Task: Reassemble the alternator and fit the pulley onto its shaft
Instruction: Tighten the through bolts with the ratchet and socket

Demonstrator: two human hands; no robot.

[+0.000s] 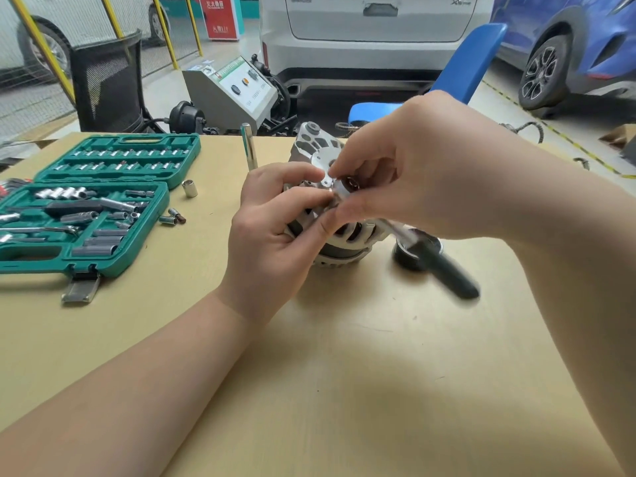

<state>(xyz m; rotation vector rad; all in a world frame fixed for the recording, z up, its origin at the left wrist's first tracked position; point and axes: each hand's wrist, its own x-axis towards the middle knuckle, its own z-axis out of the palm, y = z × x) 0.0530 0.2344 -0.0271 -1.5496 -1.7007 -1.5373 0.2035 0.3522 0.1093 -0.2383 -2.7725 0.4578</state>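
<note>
One alternator (335,215) sits on the tan table (344,373), roughly centre, its finned silver housing facing up toward me. My left hand (275,232) wraps the near-left side of the housing, fingers curled onto it, thumb and forefinger meeting at the small silver part at the shaft end. My right hand (413,187) comes in from the right and over the top, fingertips pinched on a ratchet head (347,185) with a socket on it; its dark handle (444,266) trails down to the right, blurred. What exactly sits between the fingertips I can only guess at; the fingers cover most of it.

One black round part, probably the pulley (409,256), rests on the table just right of the alternator, partly under the ratchet handle.

Count of the rest: one open green socket case (96,201) at left, two tray halves, both lined with sockets and bits. Three loose sockets on the table beside the case: one upright (189,188), two lying down (173,216). One long chrome extension bar (249,149) stands upright behind my left hand.

Beyond the table: one blue chair (464,63), one black mesh bin (108,84), one grey test machine (234,91), a white car (378,29) and a blue car (568,46).
</note>
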